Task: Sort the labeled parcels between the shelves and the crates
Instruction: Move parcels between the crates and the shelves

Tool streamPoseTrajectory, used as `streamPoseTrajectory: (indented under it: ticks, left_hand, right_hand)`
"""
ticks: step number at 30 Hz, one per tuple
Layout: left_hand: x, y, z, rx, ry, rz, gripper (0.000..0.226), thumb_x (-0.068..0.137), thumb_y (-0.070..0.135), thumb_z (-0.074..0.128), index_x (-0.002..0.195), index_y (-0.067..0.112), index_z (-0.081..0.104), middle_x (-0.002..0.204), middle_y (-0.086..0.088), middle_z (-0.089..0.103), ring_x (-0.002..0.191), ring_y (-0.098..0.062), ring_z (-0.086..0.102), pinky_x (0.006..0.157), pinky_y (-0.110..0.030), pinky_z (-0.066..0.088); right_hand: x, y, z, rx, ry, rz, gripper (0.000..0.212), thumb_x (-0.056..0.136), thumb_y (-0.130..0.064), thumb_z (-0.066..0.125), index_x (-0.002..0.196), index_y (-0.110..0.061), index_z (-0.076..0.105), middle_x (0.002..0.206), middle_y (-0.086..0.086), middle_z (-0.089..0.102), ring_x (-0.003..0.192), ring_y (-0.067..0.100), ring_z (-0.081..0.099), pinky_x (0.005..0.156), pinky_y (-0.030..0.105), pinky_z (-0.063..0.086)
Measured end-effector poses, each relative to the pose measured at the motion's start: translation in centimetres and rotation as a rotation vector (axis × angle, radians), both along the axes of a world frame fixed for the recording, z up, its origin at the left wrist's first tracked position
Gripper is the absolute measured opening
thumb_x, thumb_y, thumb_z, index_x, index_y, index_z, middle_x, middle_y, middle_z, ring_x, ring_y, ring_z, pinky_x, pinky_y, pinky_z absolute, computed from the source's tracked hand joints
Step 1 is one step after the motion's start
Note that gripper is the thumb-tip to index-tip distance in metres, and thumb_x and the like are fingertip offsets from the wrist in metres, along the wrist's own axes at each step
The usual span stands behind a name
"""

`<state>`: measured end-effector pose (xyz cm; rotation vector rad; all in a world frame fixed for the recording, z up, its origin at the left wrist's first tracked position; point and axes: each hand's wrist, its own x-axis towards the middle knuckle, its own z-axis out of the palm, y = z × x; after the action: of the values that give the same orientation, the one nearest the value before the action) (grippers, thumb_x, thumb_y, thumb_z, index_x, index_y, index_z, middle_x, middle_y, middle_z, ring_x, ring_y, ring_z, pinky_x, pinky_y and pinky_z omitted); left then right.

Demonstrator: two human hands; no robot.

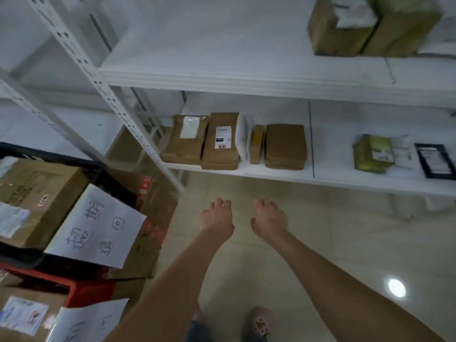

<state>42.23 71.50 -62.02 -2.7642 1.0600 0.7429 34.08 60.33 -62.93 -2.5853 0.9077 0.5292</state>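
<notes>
Head view, left to right: a black crate point(14, 154) holds a brown box point(37, 193), with a handwritten paper sign point(96, 225) hanging on its front and a red crate point(81, 290) below it. Both hands reach out over the floor point(333, 243), side by side and apart: left hand point(217, 218) and right hand point(270, 218), each grip released, holding nothing. Brown parcels point(219, 141) lie beyond them on the lower shelf point(345, 178).

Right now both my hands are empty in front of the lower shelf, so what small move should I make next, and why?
Probably reach forward to the labeled brown parcel on the lower shelf. Your left hand and right hand hold nothing and already point toward that row.
</notes>
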Motion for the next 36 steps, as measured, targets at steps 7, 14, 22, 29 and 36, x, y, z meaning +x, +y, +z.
streamPoseTrajectory:
  ticks: [7, 14, 22, 29, 36]
  left_hand:
    - [-2.5, -7.6, -0.5, -0.003, 0.006, -0.150, 0.062, 0.086, 0.019, 0.058, 0.142, 0.016, 0.030, 0.139, -0.008, 0.035, 0.127, -0.025, 0.040, 0.090, -0.037, 0.046]
    - [-0.4, -14.1, -3.9, -0.037, 0.099, -0.182, 0.058, 0.089, 0.019, 0.054, 0.141, 0.016, 0.030, 0.141, -0.006, 0.033, 0.126, -0.025, 0.040, 0.090, -0.036, 0.045]
    - [5.6, -19.4, -8.6, -0.069, 0.156, -0.091, 0.054, 0.089, 0.024, 0.056, 0.138, 0.016, 0.035, 0.135, -0.006, 0.036, 0.123, -0.024, 0.043, 0.088, -0.038, 0.047]
    - [9.6, -25.6, -12.8, -0.179, 0.213, 0.056, 0.058, 0.089, 0.026, 0.060, 0.140, 0.015, 0.034, 0.139, -0.009, 0.039, 0.121, -0.027, 0.048, 0.089, -0.038, 0.048]
    - [11.4, -31.3, -17.5, -0.316, 0.395, 0.334, 0.082, 0.084, 0.034, 0.064, 0.149, 0.017, 0.015, 0.146, -0.012, 0.031, 0.126, -0.032, 0.042, 0.100, -0.040, 0.041]
  right_hand:
    - [-3.8, -6.2, -1.0, 0.020, -0.032, -0.182, 0.050, 0.091, -0.017, 0.050, 0.138, -0.021, 0.036, 0.134, 0.007, 0.045, 0.123, 0.027, 0.042, 0.093, 0.038, 0.042]
    - [-2.5, -12.6, -3.6, -0.001, -0.001, -0.314, 0.046, 0.092, -0.015, 0.049, 0.136, -0.018, 0.038, 0.133, 0.006, 0.045, 0.121, 0.025, 0.043, 0.090, 0.037, 0.044]
    - [2.4, -18.2, -8.0, 0.061, -0.023, -0.432, 0.052, 0.091, -0.018, 0.051, 0.140, -0.022, 0.033, 0.135, 0.004, 0.043, 0.122, 0.024, 0.043, 0.088, 0.038, 0.045]
    - [4.9, -24.4, -12.7, 0.192, -0.143, -0.599, 0.060, 0.089, -0.028, 0.060, 0.142, -0.020, 0.033, 0.134, 0.006, 0.043, 0.120, 0.027, 0.049, 0.093, 0.039, 0.045]
    - [7.1, -31.1, -16.9, 0.285, -0.289, -0.719, 0.084, 0.085, -0.035, 0.067, 0.149, -0.011, 0.019, 0.148, 0.014, 0.030, 0.127, 0.035, 0.044, 0.100, 0.044, 0.041]
